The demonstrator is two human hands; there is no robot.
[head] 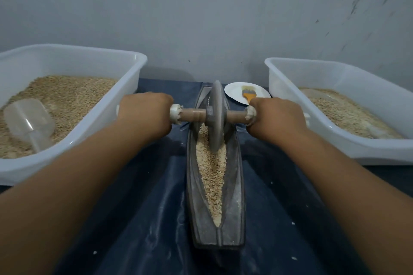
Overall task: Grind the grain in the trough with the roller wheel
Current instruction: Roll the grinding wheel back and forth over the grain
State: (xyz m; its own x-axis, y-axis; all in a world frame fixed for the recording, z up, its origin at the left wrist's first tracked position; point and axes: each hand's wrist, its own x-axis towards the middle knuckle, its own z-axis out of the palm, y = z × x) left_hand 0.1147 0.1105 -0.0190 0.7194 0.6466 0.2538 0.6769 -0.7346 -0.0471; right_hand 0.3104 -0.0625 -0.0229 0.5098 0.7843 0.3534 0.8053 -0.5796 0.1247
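A: Both forearms reach forward; left hand [144,111] and right hand [276,116] each clamp one end of the brown wooden axle [193,115].

B: Load position?

A: Grey stone roller wheel [215,116] stands upright midway between the fists, in the long grey boat-shaped trough [194,176], on pale cracked grain [211,172].

B: Handling?

A: Judged heavy, rigid. Hold at the axle ends; grain shifts loosely.
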